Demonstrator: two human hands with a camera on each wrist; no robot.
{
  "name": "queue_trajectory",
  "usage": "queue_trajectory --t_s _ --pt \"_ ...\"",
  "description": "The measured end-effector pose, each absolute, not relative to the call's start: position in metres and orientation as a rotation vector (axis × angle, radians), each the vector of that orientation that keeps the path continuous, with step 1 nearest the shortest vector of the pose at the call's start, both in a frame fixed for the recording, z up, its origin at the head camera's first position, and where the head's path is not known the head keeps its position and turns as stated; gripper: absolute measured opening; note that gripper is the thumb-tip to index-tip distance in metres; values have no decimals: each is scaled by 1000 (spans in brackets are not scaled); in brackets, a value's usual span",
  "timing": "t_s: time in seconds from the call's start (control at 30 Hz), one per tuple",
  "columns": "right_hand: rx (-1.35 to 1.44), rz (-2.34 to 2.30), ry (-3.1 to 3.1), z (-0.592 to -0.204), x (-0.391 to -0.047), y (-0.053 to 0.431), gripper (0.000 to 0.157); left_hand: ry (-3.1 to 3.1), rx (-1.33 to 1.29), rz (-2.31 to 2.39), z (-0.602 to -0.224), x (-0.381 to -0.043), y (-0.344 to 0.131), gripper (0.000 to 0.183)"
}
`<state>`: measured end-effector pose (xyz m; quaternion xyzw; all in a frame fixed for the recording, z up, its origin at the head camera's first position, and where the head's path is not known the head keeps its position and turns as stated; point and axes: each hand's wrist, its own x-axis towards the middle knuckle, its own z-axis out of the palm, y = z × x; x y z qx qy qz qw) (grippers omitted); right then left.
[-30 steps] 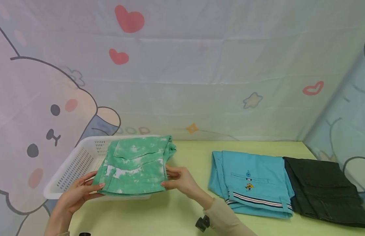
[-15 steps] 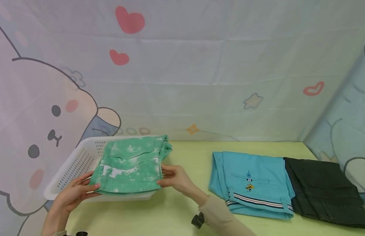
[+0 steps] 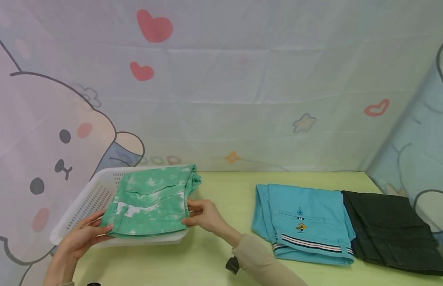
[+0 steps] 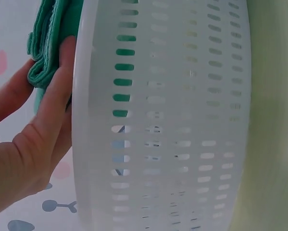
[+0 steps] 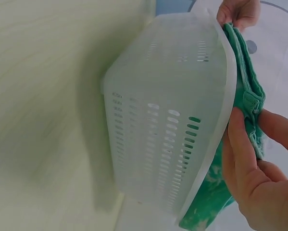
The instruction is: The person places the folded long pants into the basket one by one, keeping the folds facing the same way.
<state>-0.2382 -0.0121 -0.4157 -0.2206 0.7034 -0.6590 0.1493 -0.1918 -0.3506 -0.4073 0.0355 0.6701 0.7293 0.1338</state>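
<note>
Folded green trousers with white tie-dye patches (image 3: 150, 202) lie flat over the white plastic basket (image 3: 83, 206), hiding much of its inside. My left hand (image 3: 83, 236) pinches their near left corner, thumb on top and fingers below. On the near right side my right hand (image 3: 207, 218) pinches the cloth edge the same way. The left wrist view has the folded green layers between thumb and fingers, right at the basket's rim (image 4: 83, 96). In the right wrist view the waistband edge is between my fingers, just above the rim.
Folded blue trousers (image 3: 307, 222) with a striped waistband lie on the yellow-green table (image 3: 221, 258) to the right. Folded black trousers (image 3: 397, 234) lie beside them, touching. A printed cloth backdrop (image 3: 221, 87) stands behind the table.
Both hands have moved left with the green trousers, which now cover more of the basket's opening. The blue and black trousers have stayed in place.
</note>
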Motion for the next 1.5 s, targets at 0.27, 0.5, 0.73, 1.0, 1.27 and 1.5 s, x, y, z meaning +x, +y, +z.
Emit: queue_trajectory --t_s 0.27,0.5,0.73,1.0,1.27,1.5 --pt "-631 -1869 2081 -413 -235 -22 59 1995 -15 2058 -405 -194 -358 41" --pt "-608 -1845 2148 -409 -237 -30 59 2069 -94 1972 -401 -197 -363 70" --pt "-585 -1820 2222 -409 -238 -40 57 2133 -134 1895 -397 -198 -369 87" --pt "-648 -1756 2286 -410 -239 -49 57 2228 -153 1768 -391 -197 -372 81" --pt "-675 -1665 2369 -412 -239 -55 48 2262 -147 1709 -390 -205 -373 77" --pt "-669 -1667 2374 -414 -238 -59 40 2241 -146 1726 -391 -204 -374 80"
